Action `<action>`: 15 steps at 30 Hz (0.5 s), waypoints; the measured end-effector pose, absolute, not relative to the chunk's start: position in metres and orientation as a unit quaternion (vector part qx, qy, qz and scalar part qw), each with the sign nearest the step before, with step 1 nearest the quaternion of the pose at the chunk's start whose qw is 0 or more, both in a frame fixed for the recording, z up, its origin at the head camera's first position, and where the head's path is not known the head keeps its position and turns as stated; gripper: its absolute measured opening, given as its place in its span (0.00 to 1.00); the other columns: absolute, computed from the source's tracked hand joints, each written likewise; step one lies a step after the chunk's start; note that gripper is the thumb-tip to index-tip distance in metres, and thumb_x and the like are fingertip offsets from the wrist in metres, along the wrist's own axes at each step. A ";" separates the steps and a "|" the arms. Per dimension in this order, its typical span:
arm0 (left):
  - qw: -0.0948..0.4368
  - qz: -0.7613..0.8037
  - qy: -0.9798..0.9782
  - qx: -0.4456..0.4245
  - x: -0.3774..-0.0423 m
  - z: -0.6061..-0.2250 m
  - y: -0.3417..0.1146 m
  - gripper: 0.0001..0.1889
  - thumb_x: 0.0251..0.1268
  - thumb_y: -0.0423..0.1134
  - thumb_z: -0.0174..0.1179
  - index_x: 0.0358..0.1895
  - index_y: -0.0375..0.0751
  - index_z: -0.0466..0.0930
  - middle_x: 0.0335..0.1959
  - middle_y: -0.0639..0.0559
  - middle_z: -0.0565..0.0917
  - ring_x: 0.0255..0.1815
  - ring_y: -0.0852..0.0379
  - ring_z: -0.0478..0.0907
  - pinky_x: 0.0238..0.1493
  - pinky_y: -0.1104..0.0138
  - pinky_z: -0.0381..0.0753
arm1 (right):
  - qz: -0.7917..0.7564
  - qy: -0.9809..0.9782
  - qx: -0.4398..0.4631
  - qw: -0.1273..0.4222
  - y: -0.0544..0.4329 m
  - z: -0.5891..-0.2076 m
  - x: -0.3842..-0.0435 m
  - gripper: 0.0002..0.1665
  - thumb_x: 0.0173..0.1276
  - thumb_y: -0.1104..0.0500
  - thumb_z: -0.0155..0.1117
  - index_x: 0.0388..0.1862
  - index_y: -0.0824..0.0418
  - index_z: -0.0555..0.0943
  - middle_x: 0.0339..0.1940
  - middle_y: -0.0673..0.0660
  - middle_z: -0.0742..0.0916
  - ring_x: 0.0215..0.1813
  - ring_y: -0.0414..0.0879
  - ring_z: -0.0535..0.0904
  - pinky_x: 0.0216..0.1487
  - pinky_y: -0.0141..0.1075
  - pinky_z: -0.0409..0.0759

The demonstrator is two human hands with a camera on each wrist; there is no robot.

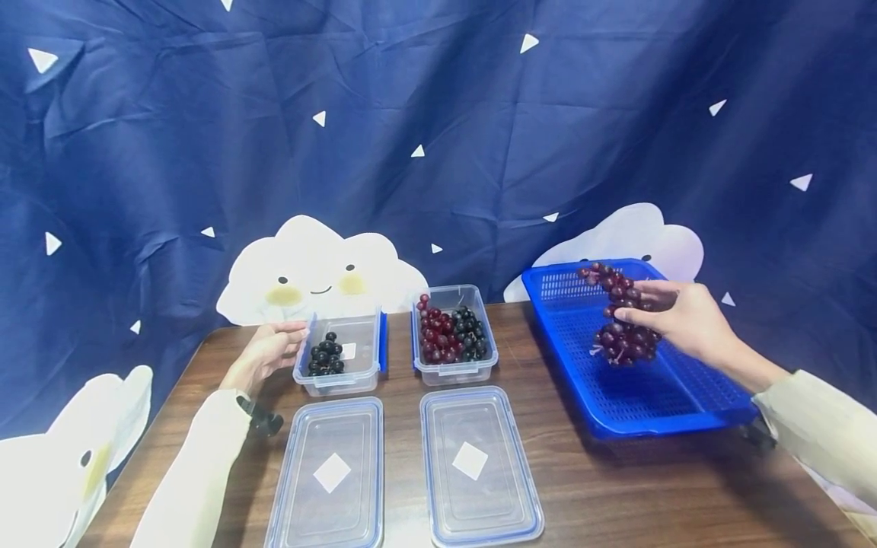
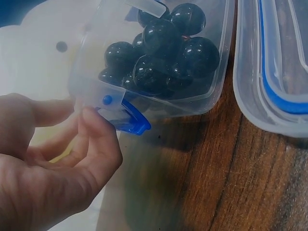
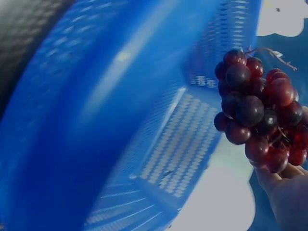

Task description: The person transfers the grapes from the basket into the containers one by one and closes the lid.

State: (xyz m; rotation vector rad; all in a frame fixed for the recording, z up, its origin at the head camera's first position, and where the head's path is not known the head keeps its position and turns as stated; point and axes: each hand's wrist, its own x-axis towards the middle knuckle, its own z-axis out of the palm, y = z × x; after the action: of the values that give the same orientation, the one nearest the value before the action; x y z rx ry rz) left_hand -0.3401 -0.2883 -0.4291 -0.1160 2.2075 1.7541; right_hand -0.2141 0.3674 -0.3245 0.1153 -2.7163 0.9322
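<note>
Head view: apparently packing, my right hand (image 1: 678, 320) grasps red grapes (image 1: 625, 344) over the basket (image 1: 674, 396), likely needing to carry them to the box (image 1: 348, 383) my left hand (image 1: 266, 355) touches, pinch unclear.

No lettering, brand or number can be read anywhere.

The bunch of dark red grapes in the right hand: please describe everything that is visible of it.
The bunch of round, glossy, dark red grapes ranges from bright red to nearly black, its berries closely packed. Thin stems stick out. In the head view, its narrow upper end leans left above a fuller lower part. The right hand grips it between thumb and fingers, over the blue perforated plastic basket; whether bunch and basket touch is unclear.
</note>
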 end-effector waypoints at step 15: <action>0.146 0.610 0.777 -0.047 -0.339 -0.431 -0.289 0.30 0.82 0.39 0.55 0.80 0.32 0.61 0.44 0.61 0.89 0.44 0.66 0.85 0.48 0.68 0.86 | 0.486 -0.847 0.020 0.215 0.317 -0.301 -0.226 0.37 0.65 0.49 0.80 0.68 0.64 0.81 0.39 0.22 0.86 0.42 0.14 0.82 0.44 0.14 0.81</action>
State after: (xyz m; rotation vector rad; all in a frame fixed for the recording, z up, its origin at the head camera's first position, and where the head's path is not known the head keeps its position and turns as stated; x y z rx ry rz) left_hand -0.3395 -0.2890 -0.4308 -0.1340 2.2384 1.7575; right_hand -0.2264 0.3165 -0.3006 0.0560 -2.3487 1.3490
